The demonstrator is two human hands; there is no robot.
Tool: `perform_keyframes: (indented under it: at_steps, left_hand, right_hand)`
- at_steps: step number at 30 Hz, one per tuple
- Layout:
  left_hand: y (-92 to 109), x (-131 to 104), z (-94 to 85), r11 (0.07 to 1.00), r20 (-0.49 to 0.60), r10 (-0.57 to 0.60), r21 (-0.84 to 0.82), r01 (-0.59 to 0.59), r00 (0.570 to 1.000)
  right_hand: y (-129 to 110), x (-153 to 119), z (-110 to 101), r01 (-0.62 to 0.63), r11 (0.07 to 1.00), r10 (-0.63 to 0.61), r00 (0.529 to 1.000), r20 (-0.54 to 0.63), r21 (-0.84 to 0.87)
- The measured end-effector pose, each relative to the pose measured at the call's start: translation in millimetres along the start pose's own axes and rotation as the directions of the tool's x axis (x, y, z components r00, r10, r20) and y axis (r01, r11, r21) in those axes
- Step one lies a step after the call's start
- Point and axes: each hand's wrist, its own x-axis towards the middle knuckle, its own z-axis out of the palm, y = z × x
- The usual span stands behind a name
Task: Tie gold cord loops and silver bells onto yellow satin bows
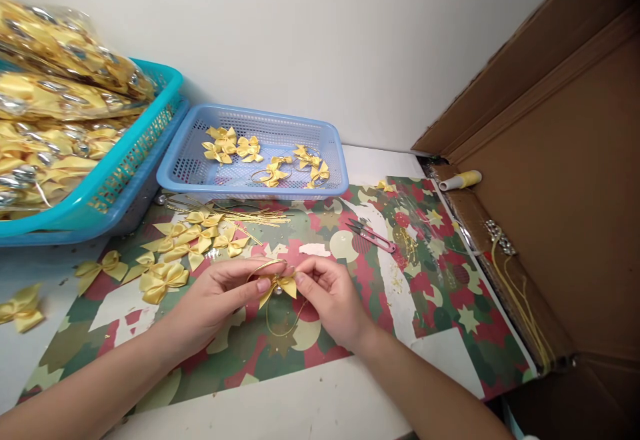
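Note:
A yellow ribbon bow (285, 285) with a small silver bell (279, 290) hangs between my hands, low in the middle of the view. My left hand (220, 293) pinches its left side with thumb and fingers, near a loop of gold cord (268, 261). On the right side, my right hand (333, 297) has thumb and fingertips closed at the bow's edge. A thin cord loop (283, 335) droops below the bow. Several loose yellow bows (163, 280) lie left of my left hand, beside a bundle of gold cords (240, 214).
Behind my hands, a blue basket (255, 191) holds several corded bows. A turquoise basket (165, 103) with bagged bows stands at left. Pink-handled snips (383, 241) lie on the patterned paper (320, 353). At right are a cardboard wall (565, 160), a tube (461, 180) and yellow cords (520, 300).

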Motion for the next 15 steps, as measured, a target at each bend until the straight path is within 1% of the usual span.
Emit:
perform_keyframes:
  at_steps: [8, 12, 15]
  left_hand:
    - [-1.0, 0.1, 0.4, 0.999, 0.014, -0.019, -0.044, 0.02, 1.0]
    - [-0.7, 1.0, 0.8, 0.999, 0.037, -0.002, -0.044, 0.004, 0.999]
    - [1.6, 1.8, 1.5, 0.999, 0.056, 0.036, -0.007, -0.035, 0.998]
  right_hand:
    - [-2.1, 1.1, 0.5, -0.003, 1.0, 0.003, 1.0, 0.0, -0.007]
    - [-1.8, 1.5, 1.1, -0.001, 1.0, 0.001, 1.0, -0.002, -0.018]
    - [-1.5, 1.2, 1.0, -0.007, 1.0, 0.007, 1.0, -0.005, -0.028]
